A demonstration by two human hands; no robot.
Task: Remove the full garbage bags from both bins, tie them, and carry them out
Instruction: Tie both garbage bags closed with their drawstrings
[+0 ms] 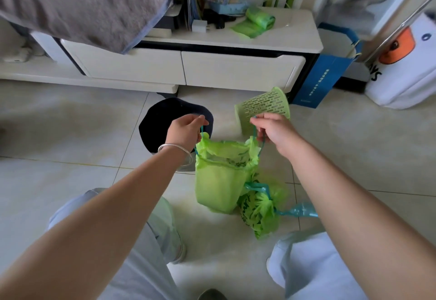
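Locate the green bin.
The green bin lies tipped on its side on the floor, right of centre in the head view, just beyond the right hand and in front of the drawer unit.

Bare floor tiles (70,122) lie open leftward; the dark bin (160,122), green basket (264,108) and cabinet (184,68) crowd ahead.

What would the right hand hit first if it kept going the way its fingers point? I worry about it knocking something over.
Probably the green slotted bin lying tipped on the floor. The right hand, pinching the bag's drawstring, points up-left at it; they overlap in view, though depth is unclear.
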